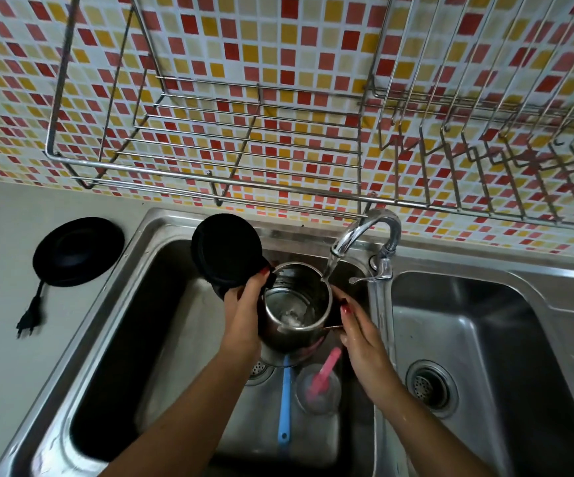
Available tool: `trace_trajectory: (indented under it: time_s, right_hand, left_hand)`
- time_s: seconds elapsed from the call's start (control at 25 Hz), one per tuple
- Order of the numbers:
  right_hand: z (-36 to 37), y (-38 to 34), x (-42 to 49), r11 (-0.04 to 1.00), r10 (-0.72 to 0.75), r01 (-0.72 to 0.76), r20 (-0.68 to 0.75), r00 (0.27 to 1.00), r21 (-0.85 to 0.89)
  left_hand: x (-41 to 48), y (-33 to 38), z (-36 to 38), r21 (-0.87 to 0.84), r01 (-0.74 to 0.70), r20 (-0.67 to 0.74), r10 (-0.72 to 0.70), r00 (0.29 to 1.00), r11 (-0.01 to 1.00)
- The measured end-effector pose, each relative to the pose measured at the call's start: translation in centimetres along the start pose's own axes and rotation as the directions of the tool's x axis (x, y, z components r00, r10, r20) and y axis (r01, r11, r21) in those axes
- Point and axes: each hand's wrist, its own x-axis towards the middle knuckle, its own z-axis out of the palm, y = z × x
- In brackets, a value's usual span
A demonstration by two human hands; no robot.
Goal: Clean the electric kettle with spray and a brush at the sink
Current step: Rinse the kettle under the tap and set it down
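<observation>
The person holds the electric kettle over the left basin of a double stainless-steel sink, close to the basin's back right corner, beneath the faucet. The kettle's steel body is upright or nearly so, its mouth open toward the camera, and a little water sits at its bottom. Its black lid is hinged open and stands up at the kettle's left side. A stream of water runs from the faucet spout and strikes the rim of the kettle at its back right.

The left hand is clamped around the kettle's left side by the handle, fingers wrapped over it just below the lid hinge. The right hand rests against the kettle's right side with its fingers curled on the wall; it is wet, with drops along the forearm.

On the basin floor, in front of the kettle, a brush with a blue handle lies lengthwise beside the drain, its head hidden under the kettle. Just right of it stands a clear glass with a pink tool leaning in it.

On the counter left of the sink, near the tiled wall, sits the kettle's round black power base, its cord and plug trailing toward the front edge. A wire dish rack hangs on the wall above.
</observation>
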Motion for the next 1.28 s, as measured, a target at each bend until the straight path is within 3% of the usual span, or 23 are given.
trace_trajectory:
  time_s: [0.08, 0.16, 0.24, 0.36, 0.48, 0.52, 0.6, 0.68, 0.76, 0.88, 0.92, 0.96, 1.04, 1.12, 1.28]
  right_hand:
    - [-0.9, -0.3, 0.8, 0.999, -0.001, 0.0, -0.021, 1.0, -0.046]
    - [-2.4, -0.2, 2.8, 0.93, -0.085, 0.048, -0.088, 0.992, -0.365]
    - [-4.3, 0.2, 5.7, 0.684, -0.198, 0.1, -0.051, 0.979, -0.723]
    - [-5.8, 1.4, 8.7, 0.329, -0.1, 0.136, 0.109, 0.989, -0.934]
    - [-6.1, 1.5, 9.5, 0.202, -0.051, 0.147, 0.139, 0.989, -0.968]
    - [-6.1, 0.9, 9.4, 0.209, -0.091, 0.151, 0.135, 0.987, -0.966]
    - [-6.7, -0.6, 8.9, 0.369, -0.266, 0.121, 0.02, 0.964, -0.922]
    - [-8.1, -1.8, 8.0, 0.669, -0.316, 0.024, -0.255, 0.914, -0.743]
    - [-8.6, -2.5, 6.5, 0.89, -0.231, 0.016, -0.42, 0.878, -0.455]
    - [-5.7, -2.4, 3.3, 0.921, -0.31, 0.084, -0.584, 0.75, -0.381]
    - [-3.9, -2.2, 2.3, 0.931, -0.303, 0.104, -0.583, 0.754, -0.349]
    - [-2.0, -2.3, 1.5, 0.962, -0.22, 0.096, -0.52, 0.825, -0.256]
    - [1.4, -2.6, 0.6, 0.998, 0.028, -0.041, -0.244, 0.969, -0.048]
    - [3.8, -3.3, 1.3, 0.994, 0.11, -0.111, -0.062, 0.992, -0.017]
    - [7.7, -1.9, -0.2, 0.993, 0.095, -0.095, -0.001, 0.996, -0.066]
  left_hand:
    - [-0.3, 0.0, 0.3, -0.012, -0.039, -0.001, 0.039, 0.999, 0.999]
    - [-0.7, 0.1, 0.8, -0.014, -0.048, 0.019, 0.048, 0.999, 0.999]
    - [-0.8, 0.0, 1.2, -0.006, -0.036, 0.03, 0.036, 0.999, 0.999]
    - [-0.8, -0.2, 1.7, -0.03, -0.003, 0.023, 0.004, 1.0, 1.0]
    - [-0.9, -0.2, 2.0, -0.046, 0.0, 0.028, 0.001, 1.0, 0.999]
    - [-0.9, -0.2, 2.0, -0.05, 0.001, 0.033, 0.001, 0.999, 0.999]
    - [-0.8, -0.4, 1.9, -0.046, -0.014, 0.049, 0.016, 0.999, 0.999]
    - [-0.8, -0.4, 1.7, -0.037, -0.03, 0.049, 0.032, 0.998, 0.999]
    - [-0.8, -0.5, 1.4, -0.028, -0.027, 0.035, 0.028, 0.999, 0.999]
    - [-0.5, -0.4, 0.7, -0.035, -0.058, 0.049, 0.059, 0.997, 0.998]
    - [-0.4, -0.4, 0.4, -0.037, -0.079, 0.054, 0.081, 0.995, 0.996]
    - [-0.6, -0.1, 0.4, -0.04, -0.091, 0.053, 0.093, 0.994, 0.995]
    - [-0.9, 0.2, 0.0, -0.053, -0.124, 0.021, 0.125, 0.992, 0.991]
    - [-1.1, 1.2, -0.6, -0.089, -0.131, -0.069, 0.125, 0.99, 0.987]
    - [-2.6, 1.6, -4.5, -0.125, -0.194, -0.166, 0.173, 0.971, 0.973]
